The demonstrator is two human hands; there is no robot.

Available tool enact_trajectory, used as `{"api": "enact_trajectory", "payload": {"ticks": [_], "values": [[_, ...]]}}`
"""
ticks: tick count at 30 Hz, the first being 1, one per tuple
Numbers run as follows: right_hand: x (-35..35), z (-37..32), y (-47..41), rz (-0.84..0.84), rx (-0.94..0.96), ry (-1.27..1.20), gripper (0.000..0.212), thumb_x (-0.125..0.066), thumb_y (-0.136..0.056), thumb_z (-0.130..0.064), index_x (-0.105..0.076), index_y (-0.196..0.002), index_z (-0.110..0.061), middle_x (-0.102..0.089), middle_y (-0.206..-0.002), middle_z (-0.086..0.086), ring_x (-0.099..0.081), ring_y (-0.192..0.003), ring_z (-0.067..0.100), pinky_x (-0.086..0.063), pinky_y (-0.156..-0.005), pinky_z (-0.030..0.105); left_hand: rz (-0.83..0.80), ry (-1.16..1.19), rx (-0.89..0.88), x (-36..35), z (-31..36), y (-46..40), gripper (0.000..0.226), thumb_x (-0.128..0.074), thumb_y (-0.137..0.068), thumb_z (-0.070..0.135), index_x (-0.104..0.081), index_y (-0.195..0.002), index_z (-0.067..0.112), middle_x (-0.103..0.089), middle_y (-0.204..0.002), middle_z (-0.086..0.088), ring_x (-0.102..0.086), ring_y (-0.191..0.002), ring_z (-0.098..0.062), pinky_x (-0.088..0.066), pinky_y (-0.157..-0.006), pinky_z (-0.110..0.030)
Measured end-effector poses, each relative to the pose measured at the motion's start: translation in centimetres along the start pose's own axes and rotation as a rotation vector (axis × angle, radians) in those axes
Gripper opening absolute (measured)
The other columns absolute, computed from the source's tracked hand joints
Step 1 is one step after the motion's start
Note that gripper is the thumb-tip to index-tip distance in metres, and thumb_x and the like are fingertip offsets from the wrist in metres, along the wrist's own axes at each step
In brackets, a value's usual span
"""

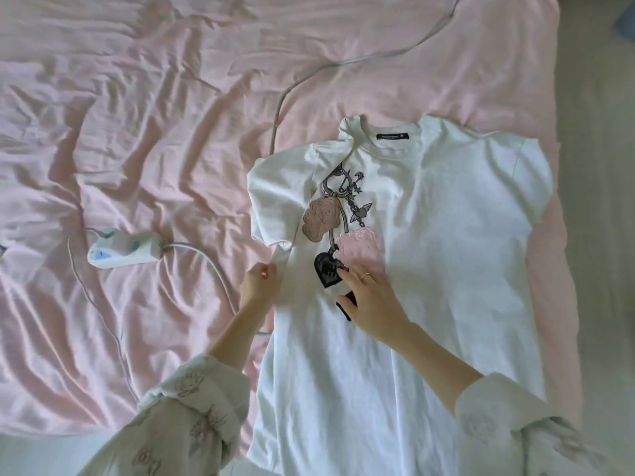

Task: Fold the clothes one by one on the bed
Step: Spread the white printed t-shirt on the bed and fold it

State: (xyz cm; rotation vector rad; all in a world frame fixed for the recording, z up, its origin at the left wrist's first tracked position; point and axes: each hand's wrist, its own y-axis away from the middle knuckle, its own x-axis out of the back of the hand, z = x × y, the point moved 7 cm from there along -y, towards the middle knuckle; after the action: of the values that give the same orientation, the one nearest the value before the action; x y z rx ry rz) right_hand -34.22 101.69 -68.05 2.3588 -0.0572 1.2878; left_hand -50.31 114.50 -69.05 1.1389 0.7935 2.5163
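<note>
A white T-shirt (439,242) with a keychain print of hearts and a brown bear lies face up on the pink bed sheet (137,132), collar pointing away from me. Its left sleeve is folded inward over the chest. My left hand (258,284) pinches the folded left edge of the shirt just below that sleeve. My right hand (369,300) lies flat on the shirt's front, fingers spread beside the black heart of the print.
A white power strip (123,252) with a grey cable (309,73) lies on the sheet to the left of the shirt; the cable runs up past the shirt's collar. The bed's right edge and a pale floor (598,235) show at the right.
</note>
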Motion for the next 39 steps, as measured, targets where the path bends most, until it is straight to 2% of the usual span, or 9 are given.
{"api": "enact_trajectory", "payload": {"ticks": [5,11,16,18,20,23,27,33,39], "values": [[-1.4,-0.5,-0.2,-0.101,-0.093,0.078,0.054,-0.039,-0.096,-0.043,-0.027,-0.146,-0.027,-0.012,-0.158,-0.003,-0.011,-0.145,0.016,-0.016,-0.111,0.052,0.326,0.045,-0.139,7.5,1.2,-1.1,0.025,-0.042,-0.097,0.016,-0.059,-0.097,-0.003,-0.062,-0.095,-0.023,-0.057,-0.09,-0.034,-0.036,-0.07,-0.032],[-2.7,-1.8,0.5,-0.116,-0.139,0.135,0.057,-0.034,-0.097,-0.047,-0.02,-0.148,-0.026,-0.002,-0.159,0.001,-0.002,-0.146,0.02,-0.013,-0.111,0.052,-0.035,0.195,0.025,5.5,-3.5,-1.8,0.026,-0.052,-0.095,0.029,-0.062,-0.095,0.005,-0.056,-0.072,-0.006,-0.055,-0.066,-0.022,-0.05,-0.059,-0.031],[-3.8,-3.4,2.6,-0.052,-0.124,0.075,0.06,-0.024,-0.09,-0.048,-0.037,-0.141,-0.019,-0.015,-0.157,0.007,-0.01,-0.145,0.025,-0.019,-0.108,0.048,-0.207,0.237,0.106,3.3,-9.5,2.4,0.031,-0.059,-0.09,0.038,-0.059,-0.07,0.014,-0.055,-0.047,0.005,-0.055,-0.044,-0.008,-0.052,-0.05,-0.025],[-5.0,-3.7,3.8,-0.086,-0.156,0.059,0.054,-0.035,-0.096,-0.042,-0.03,-0.145,-0.02,-0.008,-0.159,0.007,-0.002,-0.146,0.025,-0.011,-0.113,0.049,-0.241,0.194,0.068,3.0,-10.8,3.6,0.046,-0.068,-0.075,0.058,-0.058,-0.066,0.014,-0.047,-0.038,0.008,-0.048,-0.035,-0.007,-0.043,-0.042,-0.022],[-5.8,-4.1,4.9,-0.097,-0.173,0.066,0.054,-0.038,-0.098,-0.039,-0.023,-0.147,-0.021,-0.004,-0.159,0.005,0.002,-0.147,0.024,-0.008,-0.115,0.048,-0.246,0.077,0.046,2.9,-12.0,4.6,0.059,-0.065,-0.056,0.071,-0.062,-0.065,0.013,-0.058,-0.048,0.004,-0.058,-0.046,-0.015,-0.049,-0.053,-0.029],[-6.5,-5.3,6.7,-0.078,-0.185,0.034,0.052,-0.039,-0.098,-0.037,-0.025,-0.145,-0.022,-0.003,-0.159,0.005,0.001,-0.147,0.023,-0.006,-0.115,0.046,-0.344,0.129,0.082,2.3,-13.6,7.0,0.055,-0.07,-0.065,0.058,-0.067,-0.082,0.006,-0.068,-0.074,-0.006,-0.065,-0.068,-0.022,-0.055,-0.07,-0.038],[-7.8,-6.3,9.4,-0.052,-0.194,0.001,0.052,-0.039,-0.098,-0.033,-0.023,-0.146,-0.02,-0.006,-0.159,0.005,-0.001,-0.147,0.02,-0.007,-0.116,0.046,-0.499,0.426,0.2,1.5,-16.8,10.4,0.015,-0.054,-0.092,0.006,-0.064,-0.102,0.009,-0.068,-0.086,-0.006,-0.064,-0.075,-0.017,-0.053,-0.066,-0.027],[-10.5,-6.1,14.8,-0.105,-0.195,0.009,0.047,-0.038,-0.099,-0.031,-0.031,-0.143,-0.018,0.002,-0.159,0.006,0.003,-0.147,0.019,-0.004,-0.116,0.043,-0.37,0.258,0.169,0.8,-20.3,12.7,0.032,-0.066,-0.086,0.017,-0.046,-0.111,0.012,-0.059,-0.099,-0.001,-0.057,-0.091,-0.019,-0.048,-0.077,-0.032],[-11.5,-5.1,17.7,-0.114,-0.173,-0.042,0.046,-0.039,-0.099,-0.027,-0.033,-0.143,-0.017,-0.003,-0.159,0.006,0.002,-0.147,0.018,-0.004,-0.118,0.038,0.123,-0.027,-0.1,2.1,-19.4,14.1,0.02,-0.062,-0.085,0.017,-0.044,-0.094,0.014,-0.056,-0.093,-0.007,-0.058,-0.085,-0.03,-0.046,-0.068,-0.034]]}}
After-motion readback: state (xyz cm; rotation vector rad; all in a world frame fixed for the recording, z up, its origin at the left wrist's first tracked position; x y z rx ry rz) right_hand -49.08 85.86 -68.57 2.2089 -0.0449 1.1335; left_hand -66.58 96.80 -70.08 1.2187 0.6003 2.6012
